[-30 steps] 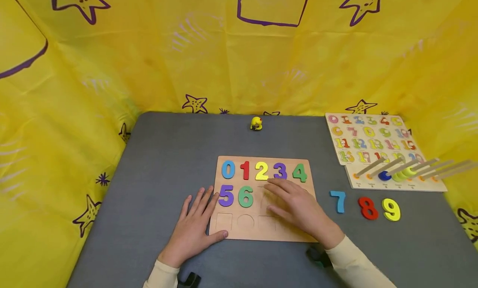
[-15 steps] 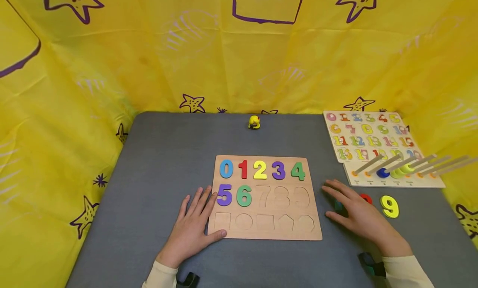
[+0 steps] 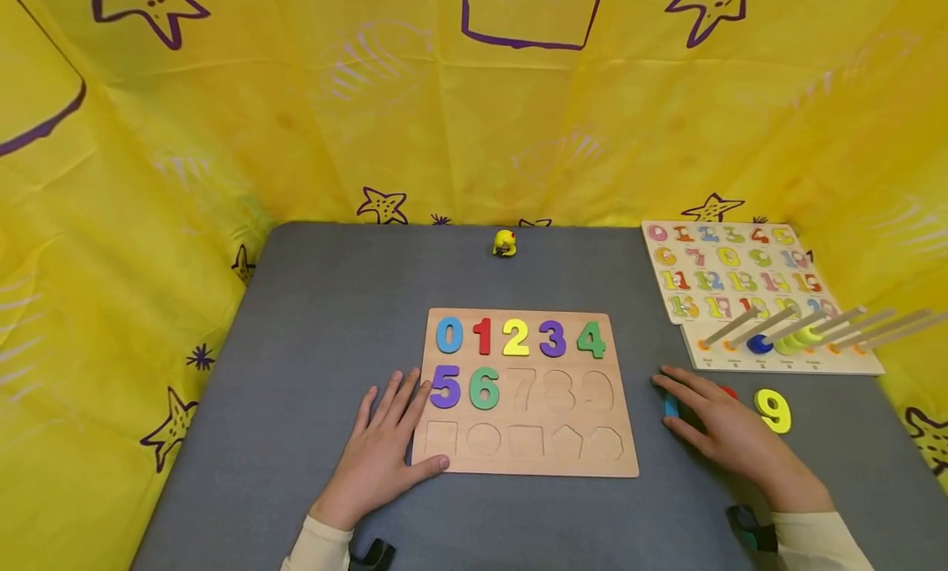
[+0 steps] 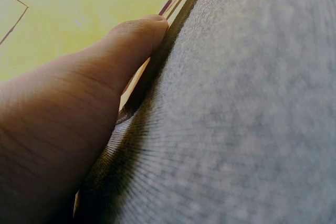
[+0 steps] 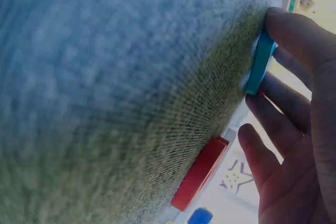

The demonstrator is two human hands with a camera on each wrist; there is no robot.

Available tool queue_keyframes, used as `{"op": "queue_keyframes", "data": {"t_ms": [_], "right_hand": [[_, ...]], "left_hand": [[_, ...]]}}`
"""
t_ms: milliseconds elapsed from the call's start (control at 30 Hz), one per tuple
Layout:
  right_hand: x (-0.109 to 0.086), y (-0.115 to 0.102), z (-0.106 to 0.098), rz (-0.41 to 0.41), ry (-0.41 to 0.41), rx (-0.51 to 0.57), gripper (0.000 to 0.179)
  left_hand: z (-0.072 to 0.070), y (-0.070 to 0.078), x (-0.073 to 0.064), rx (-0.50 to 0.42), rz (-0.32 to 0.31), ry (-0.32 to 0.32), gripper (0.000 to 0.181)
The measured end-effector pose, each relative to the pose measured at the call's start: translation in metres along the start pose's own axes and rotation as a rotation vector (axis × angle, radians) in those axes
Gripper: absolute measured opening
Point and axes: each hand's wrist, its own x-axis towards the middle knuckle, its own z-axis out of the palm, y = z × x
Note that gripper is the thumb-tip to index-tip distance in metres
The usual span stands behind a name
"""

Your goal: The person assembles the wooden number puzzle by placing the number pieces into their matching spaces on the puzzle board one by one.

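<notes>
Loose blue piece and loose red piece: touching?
Apart. The right wrist view shows a plain stretch of tabletop between the blue piece and the red piece.

Yellow star-patterned curtain (image 3: pixel 474 135), little yellow toy (image 3: pixel 504 243), number board (image 3: pixel 729 271), peg board (image 3: pixel 778 362)

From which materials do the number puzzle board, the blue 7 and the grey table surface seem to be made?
Number puzzle board: probably wood, matt; tan face with cut recesses.
Blue 7: perhaps painted wood or plastic, smooth; evenly coloured, thick edge.
Grey table surface: apparently woven fabric, matt; threadlike texture in wrist views.
</notes>
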Motion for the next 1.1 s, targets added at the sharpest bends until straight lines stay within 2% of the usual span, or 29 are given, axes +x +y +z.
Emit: {"op": "queue_keyframes", "data": {"t_ms": [133,300,467,633,833,1100], "right_hand": [[0.000,0.000,0.001,-0.014,0.015,-0.016,0.065],[0.002,0.000,0.000,-0.039,0.033,-0.031,0.065],[0.003,0.000,-0.001,-0.071,0.058,-0.042,0.065],[0.008,-0.007,-0.003,-0.078,0.077,-0.033,0.065],[0.025,-0.023,-0.003,-0.116,0.077,-0.028,0.066],[0.055,-0.058,0.010,-0.179,0.042,0.000,0.062]], "left_hand": [[0.000,0.001,0.000,-0.001,-0.001,0.000,0.105],[-0.001,0.000,0.000,0.008,-0.016,-0.040,0.106],[0.000,0.000,0.000,0.009,-0.020,-0.046,0.106],[0.000,-0.001,0.000,0.013,-0.028,-0.057,0.105],[-0.001,-0.001,0.000,0.009,-0.029,-0.048,0.106],[0.000,-0.002,-0.001,0.018,-0.002,-0.007,0.106]]}}
